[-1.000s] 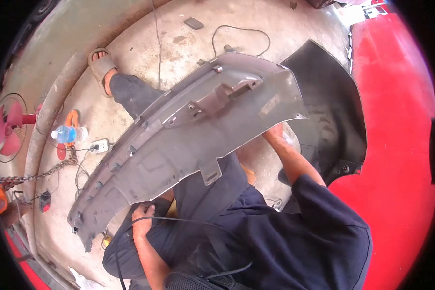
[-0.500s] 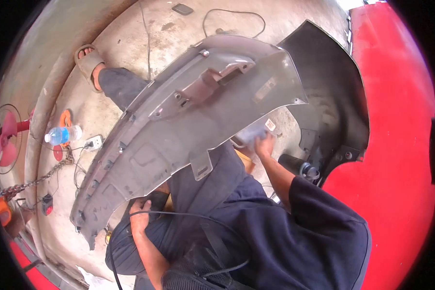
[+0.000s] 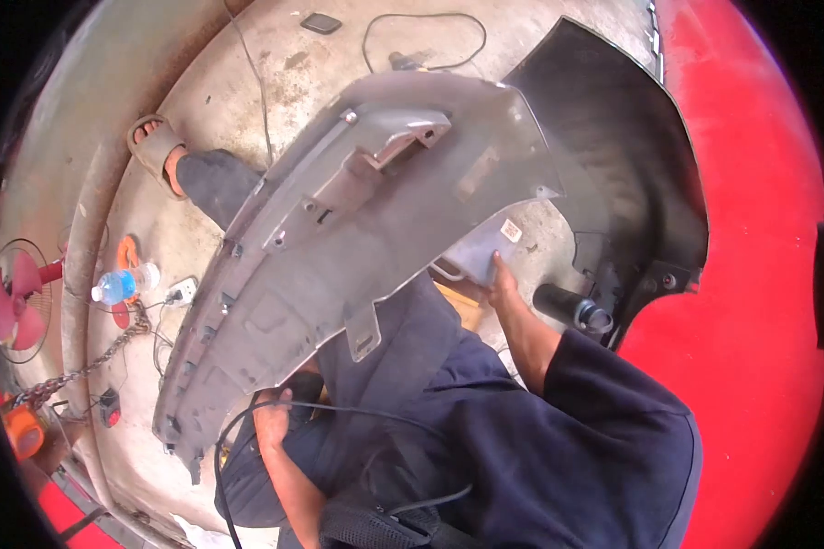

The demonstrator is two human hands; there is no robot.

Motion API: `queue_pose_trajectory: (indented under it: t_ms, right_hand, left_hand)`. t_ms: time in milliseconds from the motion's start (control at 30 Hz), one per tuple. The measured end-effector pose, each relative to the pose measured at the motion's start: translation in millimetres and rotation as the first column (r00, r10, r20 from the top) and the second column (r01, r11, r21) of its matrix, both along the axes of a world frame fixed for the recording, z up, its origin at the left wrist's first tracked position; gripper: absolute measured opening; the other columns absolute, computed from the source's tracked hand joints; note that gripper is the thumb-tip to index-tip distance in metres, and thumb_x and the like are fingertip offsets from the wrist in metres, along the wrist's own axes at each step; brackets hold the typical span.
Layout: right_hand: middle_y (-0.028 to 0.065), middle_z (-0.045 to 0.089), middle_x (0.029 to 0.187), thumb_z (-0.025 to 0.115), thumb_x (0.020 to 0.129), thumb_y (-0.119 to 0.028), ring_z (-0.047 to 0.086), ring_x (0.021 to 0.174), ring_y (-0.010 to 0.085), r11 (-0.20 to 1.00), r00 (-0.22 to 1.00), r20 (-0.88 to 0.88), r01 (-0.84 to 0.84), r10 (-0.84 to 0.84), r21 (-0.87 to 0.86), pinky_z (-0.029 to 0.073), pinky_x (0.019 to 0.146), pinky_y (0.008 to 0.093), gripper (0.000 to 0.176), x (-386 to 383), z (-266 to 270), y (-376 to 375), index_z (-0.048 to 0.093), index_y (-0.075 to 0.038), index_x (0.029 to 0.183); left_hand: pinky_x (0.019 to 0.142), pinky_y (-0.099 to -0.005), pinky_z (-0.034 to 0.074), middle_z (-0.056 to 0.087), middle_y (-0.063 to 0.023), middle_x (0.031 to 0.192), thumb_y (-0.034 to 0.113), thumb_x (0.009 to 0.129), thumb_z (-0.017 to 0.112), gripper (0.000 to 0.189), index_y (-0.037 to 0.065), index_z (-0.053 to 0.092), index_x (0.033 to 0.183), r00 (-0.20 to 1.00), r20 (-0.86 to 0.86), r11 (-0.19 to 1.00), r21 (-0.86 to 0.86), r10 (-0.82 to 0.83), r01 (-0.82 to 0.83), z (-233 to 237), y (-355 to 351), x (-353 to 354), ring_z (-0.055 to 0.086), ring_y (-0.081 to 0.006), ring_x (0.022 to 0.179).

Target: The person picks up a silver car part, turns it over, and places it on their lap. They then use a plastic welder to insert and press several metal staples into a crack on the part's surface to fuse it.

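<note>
A large grey bumper [image 3: 357,220], inner side up, lies across the lap. At its lower edge my left hand [image 3: 271,423] is closed with the thumb up; the fingertips and whatever they hold are hidden. Over that wrist passes a black cable [image 3: 339,405]. Past the bumper's right edge, my right hand [image 3: 504,282] grips the side of a translucent plastic case [image 3: 478,254] that has a white label and a handle. The bumper partly covers this case. A yellow-orange object [image 3: 462,306] shows beneath it.
A dark cylinder [image 3: 563,306] lies right of my right hand. The bumper's black curved end [image 3: 632,156] stands by a red panel [image 3: 751,274]. On the left are a water bottle [image 3: 124,284], a power strip [image 3: 183,292], a chain [image 3: 92,361] and a fan [image 3: 18,302].
My right hand, blurred earlier, is now steady at the case's side, with the case more exposed. The left hand has moved slightly down. The whole view has shifted a little.
</note>
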State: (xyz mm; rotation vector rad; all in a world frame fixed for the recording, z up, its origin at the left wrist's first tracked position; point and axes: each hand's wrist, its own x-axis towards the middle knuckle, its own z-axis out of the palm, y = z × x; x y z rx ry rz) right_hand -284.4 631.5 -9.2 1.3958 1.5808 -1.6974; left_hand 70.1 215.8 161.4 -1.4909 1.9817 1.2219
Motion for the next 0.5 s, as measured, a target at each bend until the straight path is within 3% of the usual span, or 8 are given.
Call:
queue_pose_trajectory:
  t_ms: [67,133,167,233,367,467,500]
  right_hand:
    - [0.0152,0.051,0.136,0.060,0.092,-0.054,0.055,0.118,0.0364,0.999,0.999,0.016,-0.030,0.030,0.018,0.048,0.090,0.0551,0.069,-6.3,14.2,-19.1,0.043,-0.009,0.141]
    - [0.0142,0.053,0.136,0.073,0.082,-0.054,0.056,0.114,0.0353,0.995,0.997,0.039,0.072,-0.069,-0.068,0.049,0.086,0.0565,0.079,-9.6,8.9,-19.4,0.046,-0.009,0.140]
    - [0.0142,0.053,0.136,0.073,0.082,-0.054,0.056,0.114,0.0353,0.995,0.997,0.037,0.070,-0.067,-0.073,0.049,0.086,0.0565,0.079,-8.5,7.5,-18.0,0.046,-0.009,0.140]
    - [0.0115,0.058,0.130,0.070,0.082,-0.059,0.059,0.107,0.0315,0.993,0.983,0.160,0.103,-0.092,-0.059,0.049,0.068,0.0474,0.073,-10.5,9.1,-19.8,0.050,-0.014,0.136]
    - [0.0047,0.058,0.126,0.065,0.083,-0.066,0.054,0.109,0.0259,0.995,0.986,0.155,0.068,-0.055,-0.077,0.045,0.075,0.0409,0.068,-6.3,-10.0,-14.1,0.050,-0.021,0.132]
    - [0.0049,0.059,0.123,0.066,0.082,-0.066,0.055,0.103,0.0238,0.992,0.995,0.102,0.024,-0.011,-0.124,0.044,0.072,0.0409,0.068,0.4,-3.3,-9.0,0.051,-0.020,0.130]
    - [0.0074,0.061,0.118,0.069,0.082,-0.062,0.058,0.097,0.0250,0.983,0.998,0.044,0.060,-0.053,-0.175,0.045,0.065,0.0370,0.067,2.5,-2.2,-8.1,0.053,-0.017,0.128]
  left_hand:
    - [0.065,-0.0365,0.048,0.067,-0.0141,0.072,0.019,0.086,0.069,0.028,-0.006,0.066,0.097,0.997,-0.050,0.998,0.014,0.064,-0.064,-4.6,0.9,5.7,0.063,-0.0227,0.066]
    - [0.065,-0.0361,0.048,0.067,-0.0141,0.073,0.019,0.086,0.069,0.028,-0.006,0.066,0.098,0.999,-0.005,0.999,0.018,0.052,-0.051,-3.4,1.1,1.2,0.063,-0.0219,0.066]
    - [0.065,-0.0353,0.048,0.068,-0.0139,0.074,0.020,0.085,0.070,0.030,-0.006,0.067,0.100,0.998,-0.017,0.998,0.017,0.068,-0.067,-1.9,2.3,0.0,0.063,-0.0210,0.066]
    - [0.065,-0.0349,0.049,0.068,-0.0138,0.075,0.020,0.085,0.070,0.030,-0.006,0.067,0.100,0.996,-0.027,0.997,0.020,0.081,-0.081,0.2,3.3,-3.3,0.063,-0.0207,0.066]
    - [0.066,-0.0344,0.049,0.068,-0.0138,0.075,0.021,0.083,0.073,0.032,-0.007,0.067,0.099,0.996,-0.021,0.996,0.015,0.089,-0.089,-8.5,1.2,6.0,0.063,-0.0213,0.067]
    - [0.067,-0.0344,0.049,0.068,-0.0137,0.075,0.021,0.082,0.074,0.032,-0.007,0.067,0.097,0.998,-0.005,0.998,0.014,0.055,-0.055,2.8,0.3,-3.3,0.063,-0.0218,0.067]
    - [0.068,-0.0345,0.049,0.068,-0.0138,0.075,0.022,0.082,0.074,0.033,-0.007,0.067,0.097,0.999,0.018,0.999,0.024,0.038,-0.038,6.8,-0.3,-7.3,0.063,-0.0221,0.068]
